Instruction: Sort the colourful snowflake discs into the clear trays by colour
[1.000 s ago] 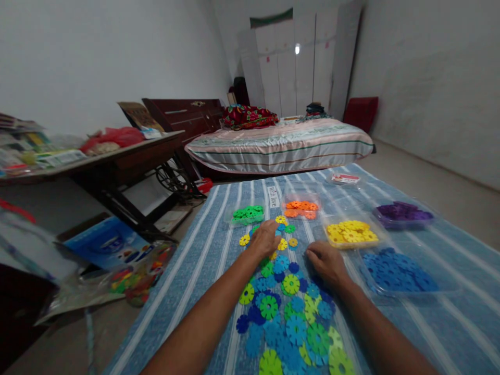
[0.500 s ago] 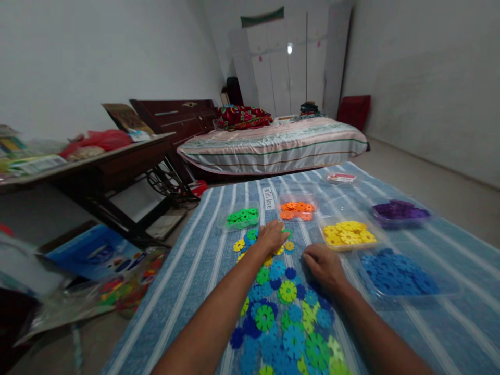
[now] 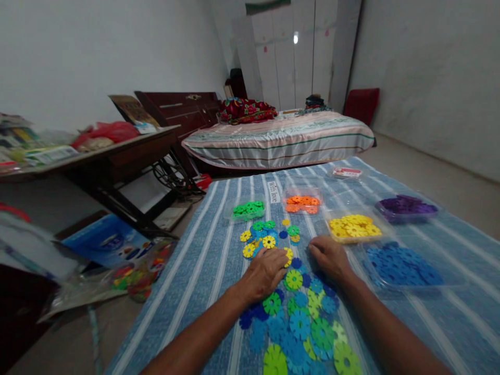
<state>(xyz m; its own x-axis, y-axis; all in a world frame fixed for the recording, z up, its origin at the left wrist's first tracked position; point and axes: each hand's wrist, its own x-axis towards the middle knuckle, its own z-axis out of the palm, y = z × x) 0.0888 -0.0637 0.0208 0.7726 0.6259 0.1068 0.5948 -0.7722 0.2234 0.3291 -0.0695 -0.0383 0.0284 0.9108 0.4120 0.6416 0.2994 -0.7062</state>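
Note:
A heap of flat plastic snowflake discs (image 3: 300, 317) in blue, green and yellow lies on a blue striped mat (image 3: 203, 260) in front of me. My left hand (image 3: 265, 273) rests palm down on the heap's near-left part, fingers curled over the discs; whether it holds one is hidden. My right hand (image 3: 330, 258) lies on the heap's right edge with its fingers bent down onto the pieces. Clear trays beyond hold sorted discs: green (image 3: 248, 210), orange (image 3: 301, 203), yellow (image 3: 353, 227), purple (image 3: 406, 205) and blue (image 3: 402, 260).
A small red-and-white packet (image 3: 346, 172) lies at the mat's far end. A striped mattress (image 3: 279, 140) lies behind it. On the left stand a dark wooden table (image 3: 97, 156) with clutter, a blue box (image 3: 105, 242) and a bag of toy pieces (image 3: 136, 273) on the floor.
My left hand has drawn back from the far loose discs near the green tray to the middle of the heap. My right hand has stayed at the heap's right edge.

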